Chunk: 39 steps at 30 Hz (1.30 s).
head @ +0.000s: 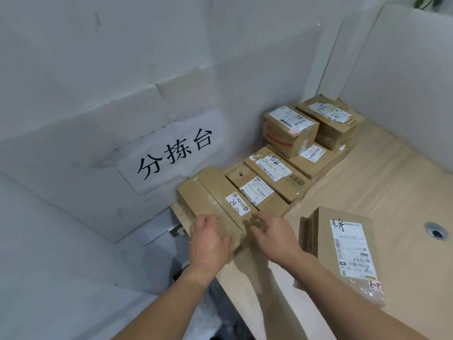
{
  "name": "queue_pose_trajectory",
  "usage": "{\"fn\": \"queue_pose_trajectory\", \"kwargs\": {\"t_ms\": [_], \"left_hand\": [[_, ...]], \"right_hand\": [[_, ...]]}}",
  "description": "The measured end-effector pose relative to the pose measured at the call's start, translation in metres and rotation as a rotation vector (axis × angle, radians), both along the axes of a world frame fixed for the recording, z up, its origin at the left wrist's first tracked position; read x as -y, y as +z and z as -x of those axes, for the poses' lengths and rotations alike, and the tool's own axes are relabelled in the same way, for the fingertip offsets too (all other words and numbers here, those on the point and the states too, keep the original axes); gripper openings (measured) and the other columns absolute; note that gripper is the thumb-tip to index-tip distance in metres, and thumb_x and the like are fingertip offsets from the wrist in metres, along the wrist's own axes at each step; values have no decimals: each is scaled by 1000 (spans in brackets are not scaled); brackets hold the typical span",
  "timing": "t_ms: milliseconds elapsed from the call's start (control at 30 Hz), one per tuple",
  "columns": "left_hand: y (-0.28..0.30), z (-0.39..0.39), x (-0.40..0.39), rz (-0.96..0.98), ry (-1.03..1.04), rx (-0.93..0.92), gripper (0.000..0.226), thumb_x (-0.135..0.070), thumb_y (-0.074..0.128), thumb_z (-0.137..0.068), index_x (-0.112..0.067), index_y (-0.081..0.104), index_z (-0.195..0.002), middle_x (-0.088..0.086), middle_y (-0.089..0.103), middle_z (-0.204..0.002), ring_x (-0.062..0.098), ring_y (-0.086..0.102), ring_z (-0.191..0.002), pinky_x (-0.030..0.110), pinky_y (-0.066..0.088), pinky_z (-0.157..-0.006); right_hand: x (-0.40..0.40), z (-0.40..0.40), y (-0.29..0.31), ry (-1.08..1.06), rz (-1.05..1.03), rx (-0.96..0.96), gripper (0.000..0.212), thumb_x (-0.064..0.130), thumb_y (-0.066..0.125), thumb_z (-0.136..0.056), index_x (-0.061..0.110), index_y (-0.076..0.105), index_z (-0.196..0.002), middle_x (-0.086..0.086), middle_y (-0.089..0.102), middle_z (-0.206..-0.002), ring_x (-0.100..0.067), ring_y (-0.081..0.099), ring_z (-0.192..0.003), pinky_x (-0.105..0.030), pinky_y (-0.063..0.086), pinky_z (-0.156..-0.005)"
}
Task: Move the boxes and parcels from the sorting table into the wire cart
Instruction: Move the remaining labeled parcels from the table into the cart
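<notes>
The flat box [215, 202] lies at the sorting table's [382, 182] near-left corner, long axis running away toward the wall; the left hand [208, 241] rests on its near end, the right hand [274, 234], fingers spread, just beside.

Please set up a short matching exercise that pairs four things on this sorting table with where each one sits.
Things:
1. flat box with the handwritten white sticker
2. box with the red band on its side
3. flat parcel with the long white label
4. round metal-rimmed hole

Places:
A. in the table top at the far right
B. stacked on a flatter box near the back corner
C. alone, right of the right hand
D. at the table's left edge, under the left hand

Pairs: 1-D, 2-B, 3-C, 4-A
</notes>
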<state>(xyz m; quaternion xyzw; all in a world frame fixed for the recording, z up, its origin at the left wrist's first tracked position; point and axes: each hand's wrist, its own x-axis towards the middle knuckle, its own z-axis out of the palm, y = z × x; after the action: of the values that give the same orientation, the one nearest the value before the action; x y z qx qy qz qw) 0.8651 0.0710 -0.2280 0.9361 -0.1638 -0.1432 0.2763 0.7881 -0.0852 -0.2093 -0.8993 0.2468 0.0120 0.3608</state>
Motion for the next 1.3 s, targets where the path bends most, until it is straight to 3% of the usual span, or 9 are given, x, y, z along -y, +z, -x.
{"fn": "queue_pose_trajectory", "kwargs": {"t_ms": [267, 433, 667, 833, 933, 1067, 1133, 1200, 1300], "left_hand": [[-20, -20, -30, 23, 10, -277, 62, -29, 63, -98, -22, 36, -154, 9, 30, -156, 23, 40, -140, 26, 31, -113], [-27, -27, -31, 60, -27, -363, 65, -24, 60, -100, -23, 30, -157, 8, 27, -161, 22, 34, -146, 25, 27, -116], [-27, -32, -35, 39, -81, -345, 62, -26, 57, -102, -24, 29, -157, 7, 28, -162, 22, 40, -143, 25, 32, -113], [-27, -36, -43, 49, -62, -329, 53, -24, 56, -101, -22, 39, -151, 5, 39, -154, 19, 52, -126, 15, 34, -93], [-27, -36, -50, 74, 15, -346, 41, -22, 56, -101, -19, 43, -140, 6, 49, -139, 15, 51, -100, 18, 44, -80], [-33, -31, -63, 194, 130, -355, 52, -17, 57, -101, -26, 30, -145, -2, 58, -129, 11, 57, -91, 11, 41, -56], [-36, -29, -68, 261, 153, -374, 54, -16, 57, -101, -29, 31, -147, -10, 61, -117, 5, 60, -86, 10, 42, -56], [-40, -28, -72, 273, 173, -414, 43, -17, 57, -101, -23, 44, -141, -17, 61, -102, 0, 59, -83, 9, 42, -56], [-48, -28, -79, 367, 288, -555, 24, -18, 60, -99, -15, 59, -123, -8, 68, -97, 8, 67, -86, 17, 53, -65]], "right_hand": [[-31, -24, -33, 162, 199, -50, 17, 21, 62, -88, 15, 66, -103, -2, 62, -108, -25, 58, -103, -35, 47, -82], [-29, -33, -38, 108, 323, -131, 27, 35, 62, -86, 23, 62, -111, 0, 55, -113, -26, 50, -111, -38, 47, -90], [-29, -39, -40, 69, 347, -256, 38, 47, 60, -88, 28, 57, -122, -1, 47, -126, -24, 41, -124, -40, 48, -98], [-38, -40, -39, 31, 341, -285, 50, 51, 61, -89, 27, 52, -131, -5, 48, -131, -29, 41, -126, -39, 44, -103], [-46, -33, -38, -26, 252, -272, 55, 50, 62, -91, 24, 45, -137, -7, 52, -132, -28, 51, -120, -38, 48, -96], [-54, -19, -46, -82, 144, -296, 42, 50, 58, -94, 22, 49, -124, -6, 63, -116, -27, 63, -100, -36, 47, -75], [-56, -14, -52, -138, 80, -291, 34, 48, 58, -94, 22, 54, -113, -4, 65, -110, -25, 62, -92, -37, 51, -74], [-57, -10, -57, -228, -56, -260, 27, 39, 62, -93, 19, 58, -111, -2, 68, -108, -23, 62, -93, -40, 54, -79], [-58, -4, -60, -362, -260, -225, 16, 27, 68, -90, 16, 61, -100, 1, 70, -103, -19, 64, -94, -45, 56, -86]]}}
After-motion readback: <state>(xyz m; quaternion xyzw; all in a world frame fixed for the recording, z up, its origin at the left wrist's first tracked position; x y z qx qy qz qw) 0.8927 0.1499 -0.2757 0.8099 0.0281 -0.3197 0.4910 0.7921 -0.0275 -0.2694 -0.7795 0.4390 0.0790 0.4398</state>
